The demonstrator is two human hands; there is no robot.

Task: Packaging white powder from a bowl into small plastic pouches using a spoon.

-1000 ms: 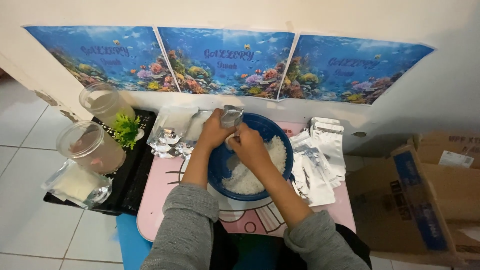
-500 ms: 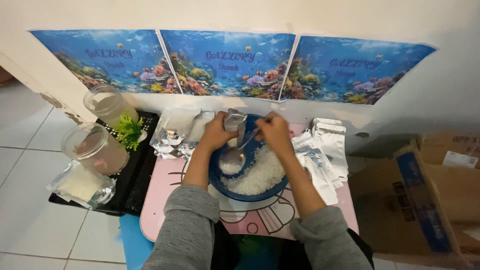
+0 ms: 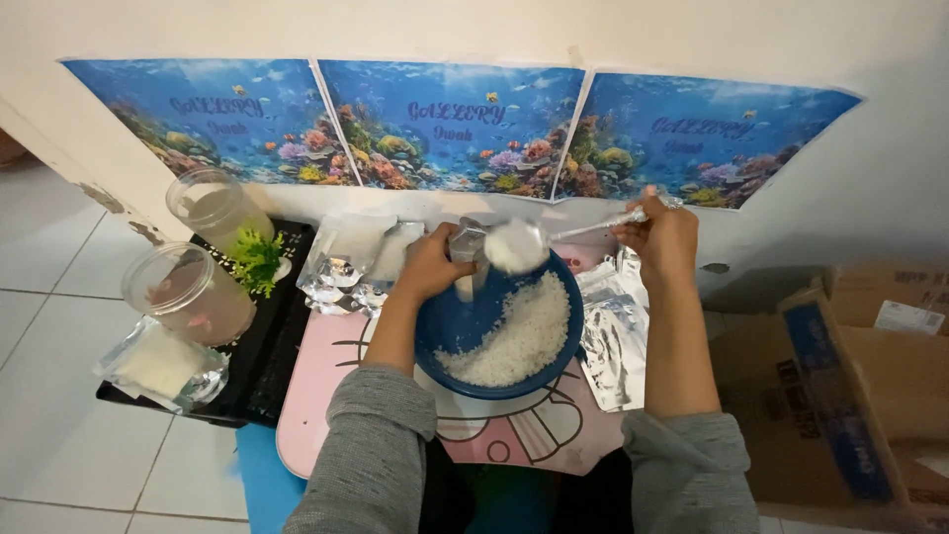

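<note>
1. A plain cream wall (image 3: 474, 25) fills the far side.
2. Three blue underwater reef posters (image 3: 450, 133) hang side by side on it.
3. White square floor tiles (image 3: 59, 326) spread on the left.
4. A small pink cartoon-printed worktop (image 3: 316, 396) stands near the middle.
5. Brown cardboard boxes (image 3: 870, 396) sit on the right.
6. Light is soft and even.

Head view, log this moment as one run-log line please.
left hand: holds silver pouch over blue bowl | right hand: holds spoon heaped with white grains at pouch mouth | bowl: on pink table
</note>
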